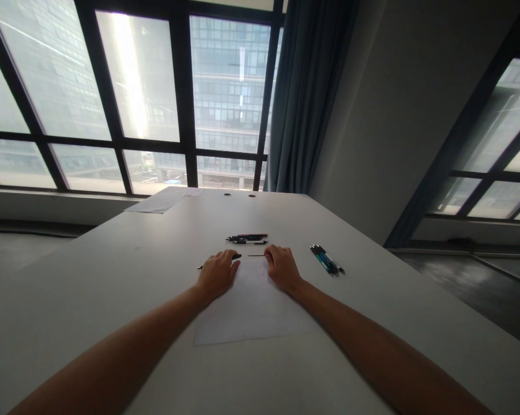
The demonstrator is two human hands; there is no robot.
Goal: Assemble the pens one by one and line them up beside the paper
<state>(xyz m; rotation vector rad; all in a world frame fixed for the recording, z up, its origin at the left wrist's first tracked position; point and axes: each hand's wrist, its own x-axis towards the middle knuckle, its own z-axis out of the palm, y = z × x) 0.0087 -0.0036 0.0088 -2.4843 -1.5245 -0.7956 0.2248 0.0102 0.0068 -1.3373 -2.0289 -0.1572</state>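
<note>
Both hands rest at the far edge of a sheet of paper (251, 311) on the white table (113, 288). The left hand (217, 273) is closed around a black pen (236, 256), tip pointing right. The right hand (281, 267) pinches a thin refill (256, 255). Beyond the paper lie three pens (247, 238); right of it, a bundle of pens (327, 260).

the table (113, 271) is plain white, the paper sheet (251, 314) white too. the pen (236, 256) under the left hand (217, 275) is black. the pens beyond (248, 237) show black with a red one. the pen bundle (327, 260) is teal and black. the curtain (305, 98) is grey-blue.
</note>
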